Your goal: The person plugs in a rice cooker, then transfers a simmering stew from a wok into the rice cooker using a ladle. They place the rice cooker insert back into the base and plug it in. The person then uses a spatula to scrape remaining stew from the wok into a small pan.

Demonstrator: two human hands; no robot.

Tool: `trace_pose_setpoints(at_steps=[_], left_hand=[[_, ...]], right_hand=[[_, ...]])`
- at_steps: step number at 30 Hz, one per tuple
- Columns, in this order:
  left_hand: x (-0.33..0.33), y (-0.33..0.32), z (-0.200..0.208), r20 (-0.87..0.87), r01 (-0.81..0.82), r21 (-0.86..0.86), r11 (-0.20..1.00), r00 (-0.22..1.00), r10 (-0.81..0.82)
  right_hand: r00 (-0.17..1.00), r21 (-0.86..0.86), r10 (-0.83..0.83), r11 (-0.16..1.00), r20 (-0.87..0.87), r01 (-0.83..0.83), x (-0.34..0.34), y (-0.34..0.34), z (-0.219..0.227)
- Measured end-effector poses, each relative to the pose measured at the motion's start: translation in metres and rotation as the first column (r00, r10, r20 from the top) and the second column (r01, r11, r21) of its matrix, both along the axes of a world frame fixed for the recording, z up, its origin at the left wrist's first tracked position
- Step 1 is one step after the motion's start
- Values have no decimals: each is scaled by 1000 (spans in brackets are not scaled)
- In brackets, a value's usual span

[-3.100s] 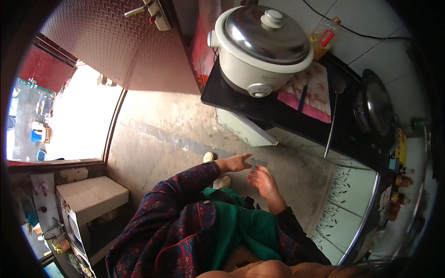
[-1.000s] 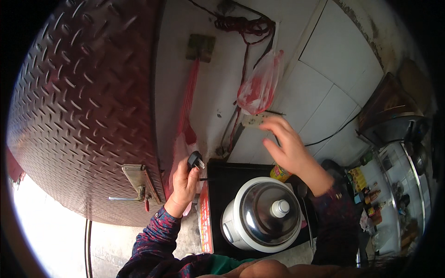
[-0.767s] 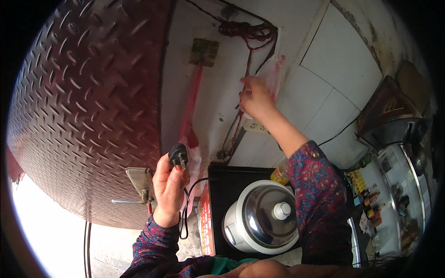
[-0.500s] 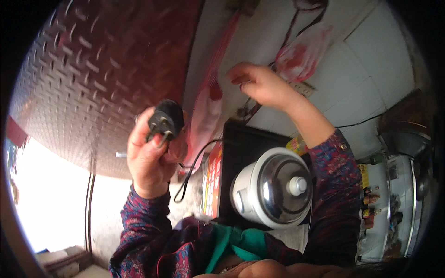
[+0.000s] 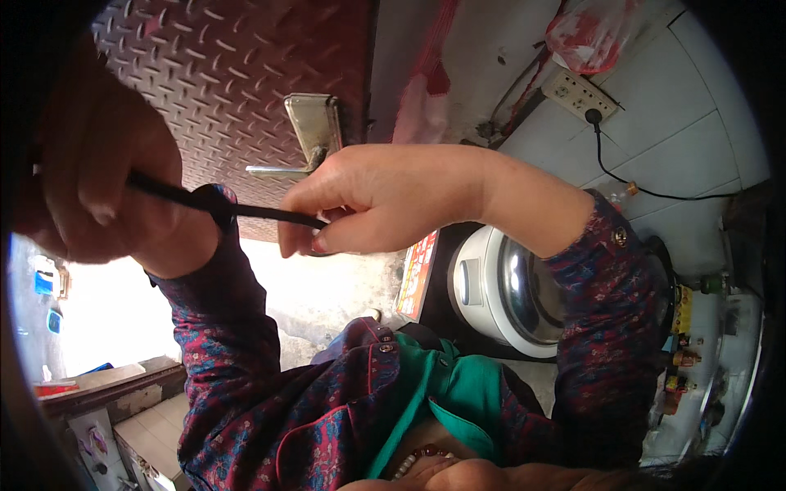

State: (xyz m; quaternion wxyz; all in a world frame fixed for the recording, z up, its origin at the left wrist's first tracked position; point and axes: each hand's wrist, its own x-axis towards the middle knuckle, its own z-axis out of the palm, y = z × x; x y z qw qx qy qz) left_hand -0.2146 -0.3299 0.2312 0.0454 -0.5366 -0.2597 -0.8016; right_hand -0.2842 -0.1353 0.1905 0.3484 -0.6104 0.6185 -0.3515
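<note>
Between our two hands, at the left and middle of the view, a black power cord (image 5: pixel 254 211) runs nearly straight. Our left hand (image 5: pixel 106 172), dark and close to the camera, has its fingers curled around the cord; we cannot tell what else they hide. Our right hand (image 5: pixel 385 196) pinches the cord between thumb and fingers, in front of the diamond-plate door (image 5: pixel 246 74) and its lever handle (image 5: pixel 278 172). Below our right forearm sits a white electric cooker (image 5: pixel 479 286), its metal lid (image 5: pixel 528 299) partly covered by our sleeve (image 5: pixel 606 286).
</note>
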Motion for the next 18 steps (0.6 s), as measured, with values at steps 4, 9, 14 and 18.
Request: trace_pose_setpoints(at_steps=[4,9,14,18], left_hand=[[-4,4,19,-54,-213,-147,966,977,207],[2,28,11,-41,-666,-191,721,740,672],[14,39,12,-39,-444,-368,817,885,463],[28,42,2,-28,-404,-217,889,912,408]], right_hand=[[986,-88,-94,993,-136,83,12,14,11],[905,-142,-420,893,73,426,28,24,8],[893,-202,-420,872,162,447,28,33,-3],[887,-302,-441,872,-139,386,-6,42,-21]])
